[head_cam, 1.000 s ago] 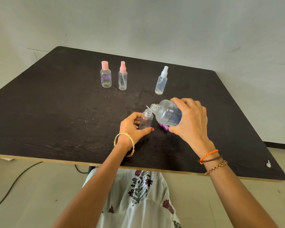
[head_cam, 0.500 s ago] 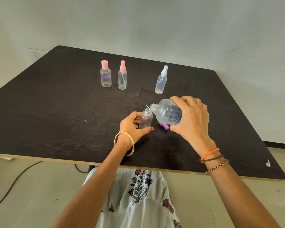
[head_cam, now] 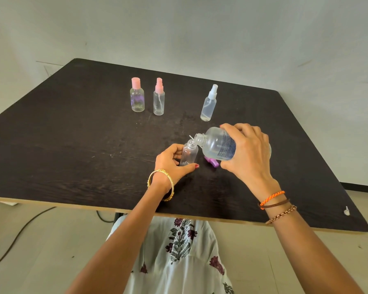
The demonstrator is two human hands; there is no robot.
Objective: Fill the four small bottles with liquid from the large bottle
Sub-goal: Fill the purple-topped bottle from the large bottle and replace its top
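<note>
My right hand (head_cam: 245, 149) grips the large clear bottle (head_cam: 216, 145), tipped to the left with its open mouth right over the neck of a small uncapped bottle (head_cam: 188, 153). My left hand (head_cam: 172, 161) holds that small bottle upright on the dark table (head_cam: 72, 134). A purple cap (head_cam: 211, 161) lies on the table under the large bottle. Three more small bottles stand at the back: a pink-capped round one (head_cam: 137, 96), a pink spray bottle (head_cam: 159, 98) and a white spray bottle (head_cam: 209, 103).
The table's near edge (head_cam: 72, 203) runs just in front of my wrists. A small white object (head_cam: 346, 211) lies near the front right corner. A black cable (head_cam: 19, 232) crosses the floor at the left. A pale wall rises behind the table.
The large bottle has dipped slightly lower toward the small bottle's neck. Both hands keep their grips and stay nearly in place.
</note>
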